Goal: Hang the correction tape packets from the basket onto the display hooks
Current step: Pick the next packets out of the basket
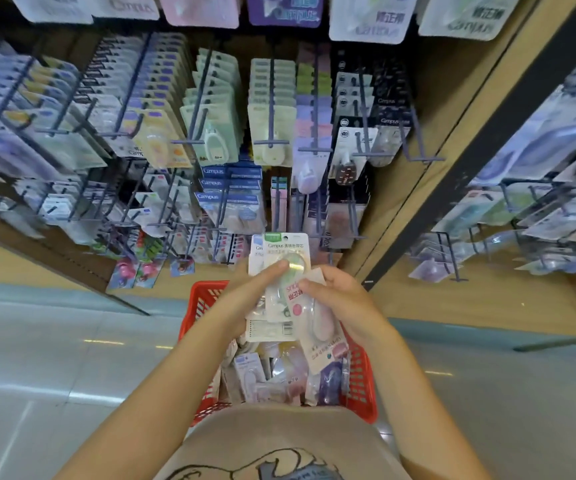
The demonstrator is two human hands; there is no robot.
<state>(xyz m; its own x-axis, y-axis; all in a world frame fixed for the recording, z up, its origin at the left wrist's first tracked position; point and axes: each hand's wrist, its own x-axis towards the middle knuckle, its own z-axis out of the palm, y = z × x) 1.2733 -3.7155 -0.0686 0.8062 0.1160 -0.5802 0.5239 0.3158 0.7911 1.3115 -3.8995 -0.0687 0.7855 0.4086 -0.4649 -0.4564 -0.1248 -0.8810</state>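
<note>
We see the left hand and right hand both gripping a fanned bunch of correction tape packets between them. Directly beneath the hands sits the red basket, filled with more loose packets. Beyond the hands, display hooks carry hanging packets.

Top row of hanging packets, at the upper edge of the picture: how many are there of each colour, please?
White packets: 4
Pink packet: 1
Purple packet: 1
Total: 6
</note>
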